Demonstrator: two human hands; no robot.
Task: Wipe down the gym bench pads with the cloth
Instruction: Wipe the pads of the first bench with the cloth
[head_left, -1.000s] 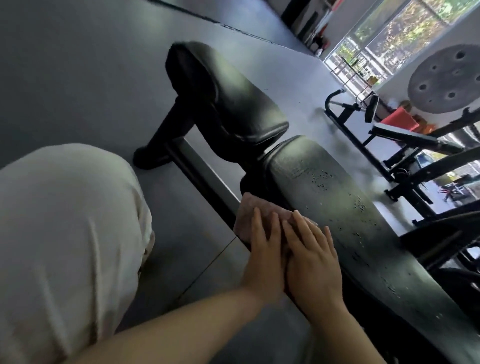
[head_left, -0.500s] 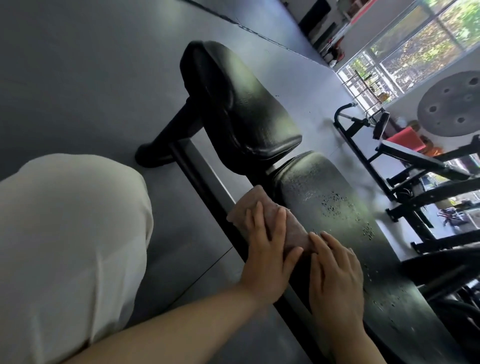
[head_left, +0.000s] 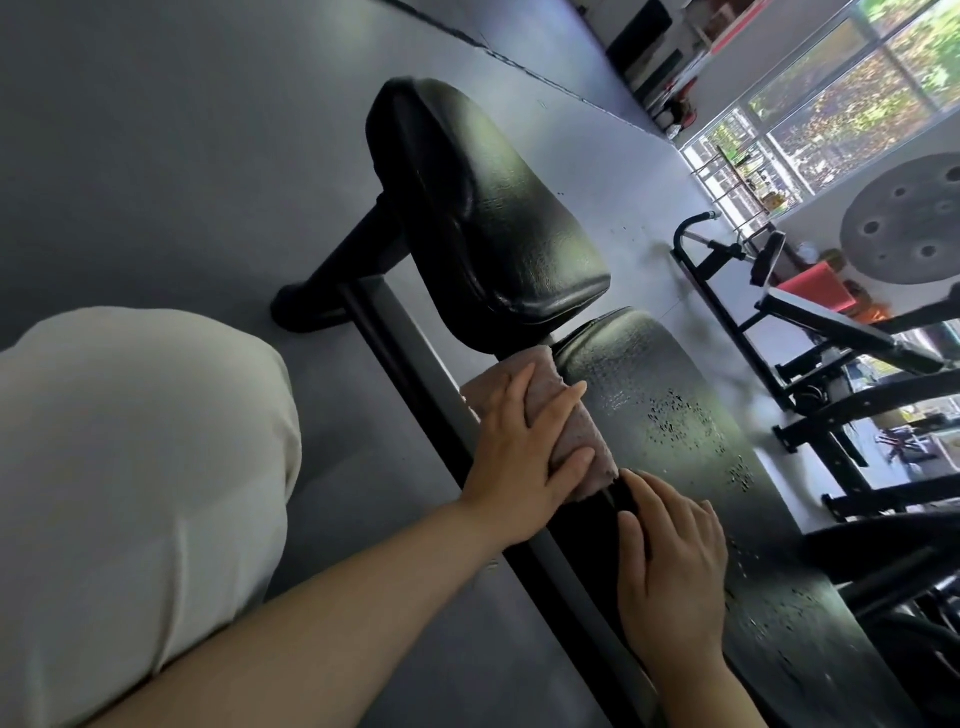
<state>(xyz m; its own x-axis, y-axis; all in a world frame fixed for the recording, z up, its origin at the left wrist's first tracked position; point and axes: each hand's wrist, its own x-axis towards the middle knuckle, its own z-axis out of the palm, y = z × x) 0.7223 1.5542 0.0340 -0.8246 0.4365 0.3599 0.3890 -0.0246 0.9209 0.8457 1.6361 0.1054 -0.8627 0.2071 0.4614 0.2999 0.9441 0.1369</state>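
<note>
Grey floor (head_left: 182, 156) lies open left of bench. Left hand (head_left: 524, 462) presses cloth (head_left: 571, 431) on pad (head_left: 675, 441) edge, fingers spread; right hand (head_left: 670, 561) lies flat beside, fingers straight.

The seat pad (head_left: 483, 218) fills the upper middle of the frame, with the long back pad (head_left: 675, 415) running from just below it toward the lower right. The cloth (head_left: 550, 415) lies on the back pad's near-left edge, close to the gap between the pads, under the left hand (head_left: 519, 457); the right hand (head_left: 670, 566) rests on the same pad just below and right of the cloth. A knee (head_left: 135, 493) sits at the left, the bench frame (head_left: 415, 374) runs diagonally between it and the pads, and other gym equipment (head_left: 831, 332) stands at the right edge.
</note>
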